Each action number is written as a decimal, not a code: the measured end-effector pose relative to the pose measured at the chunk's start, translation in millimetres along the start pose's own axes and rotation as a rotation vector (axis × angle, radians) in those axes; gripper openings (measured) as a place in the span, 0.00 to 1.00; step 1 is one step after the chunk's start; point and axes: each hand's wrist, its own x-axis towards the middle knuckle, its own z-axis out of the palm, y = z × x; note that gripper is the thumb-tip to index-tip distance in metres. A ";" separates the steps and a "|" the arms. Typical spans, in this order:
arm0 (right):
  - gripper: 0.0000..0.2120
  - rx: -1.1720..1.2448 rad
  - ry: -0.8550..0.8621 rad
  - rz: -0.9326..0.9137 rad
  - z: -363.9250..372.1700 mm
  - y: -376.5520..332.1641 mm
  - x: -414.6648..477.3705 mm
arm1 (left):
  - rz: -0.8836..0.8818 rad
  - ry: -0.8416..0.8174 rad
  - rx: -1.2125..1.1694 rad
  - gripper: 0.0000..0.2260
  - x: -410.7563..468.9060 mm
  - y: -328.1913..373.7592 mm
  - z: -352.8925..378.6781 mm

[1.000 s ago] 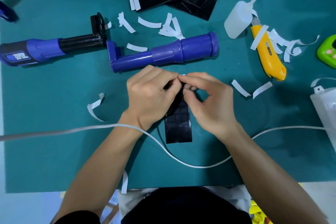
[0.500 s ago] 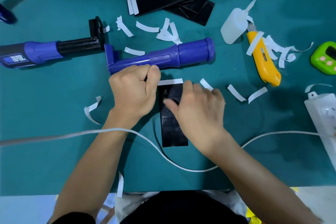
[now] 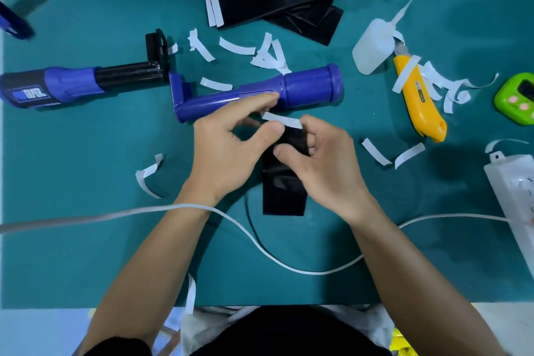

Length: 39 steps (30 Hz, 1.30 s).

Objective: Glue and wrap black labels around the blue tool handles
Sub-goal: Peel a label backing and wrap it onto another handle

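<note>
Two hands work one black label (image 3: pixel 284 196) lying on the green mat (image 3: pixel 86 225), just before the bare blue handle (image 3: pixel 309 87); left hand (image 3: pixel 228 153) pinches its white backing strip (image 3: pixel 281 120); right hand (image 3: pixel 323 165) grips the label; gluing and wrapping look not yet begun.

Teal mat (image 3: pixel 86 240) bears blue handle (image 3: pixel 309 89), black labels (image 3: pixel 268 0), glue bottle (image 3: pixel 372 46) — and yellow knife (image 3: pixel 424 107).

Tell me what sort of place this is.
Probably a small assembly workbench for hand labelling. A green cutting mat holds blue tool handles, a stack of black labels, a glue bottle and a yellow utility knife, with peeled white backing strips scattered about.
</note>
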 end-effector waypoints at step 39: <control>0.08 -0.112 0.135 -0.273 0.9 5.3 3.1 | 0.543 0.186 0.473 0.08 -8.4 1.3 6.6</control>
